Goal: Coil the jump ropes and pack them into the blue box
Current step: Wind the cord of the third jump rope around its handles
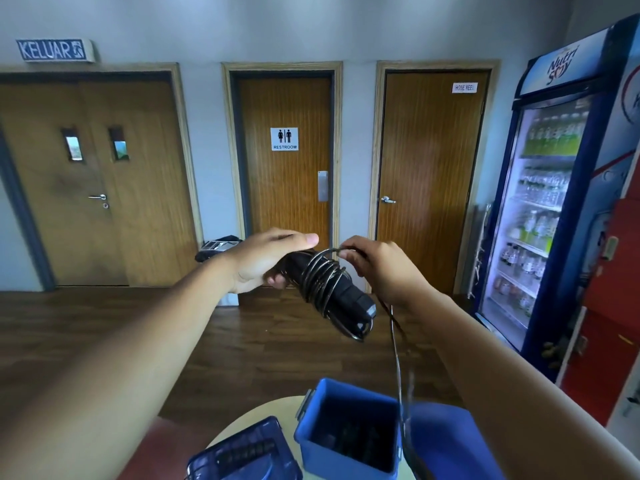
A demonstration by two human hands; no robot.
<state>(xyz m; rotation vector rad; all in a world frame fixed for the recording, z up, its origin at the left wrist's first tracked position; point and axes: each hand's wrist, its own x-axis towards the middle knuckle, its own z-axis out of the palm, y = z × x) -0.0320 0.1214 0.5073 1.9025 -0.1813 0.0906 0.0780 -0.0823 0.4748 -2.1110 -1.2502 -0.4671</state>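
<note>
We hold our left hand closed around the upper end of the black jump rope handles, which slant down toward the right in front of us, well above the table. The thin dark rope is wound in several loops around the middle of those handles. Our right hand pinches the rope between thumb and fingertips at the top of the outermost loop, just beside the left thumb. From under the right hand the loose length of rope hangs down past the handles and drops along the right side of the blue box; its lower end is blurred, and we cannot tell where it stops. The blue box stands open on the round pale table at the bottom of the view, with dark items inside that look like more coiled rope, though they are too dim to make out. Just to the left of the box lies the blue lid, handle side up. Behind our hands are three wooden doors, the middle one a restroom door, and a lit drinks fridge stands at the right.
</note>
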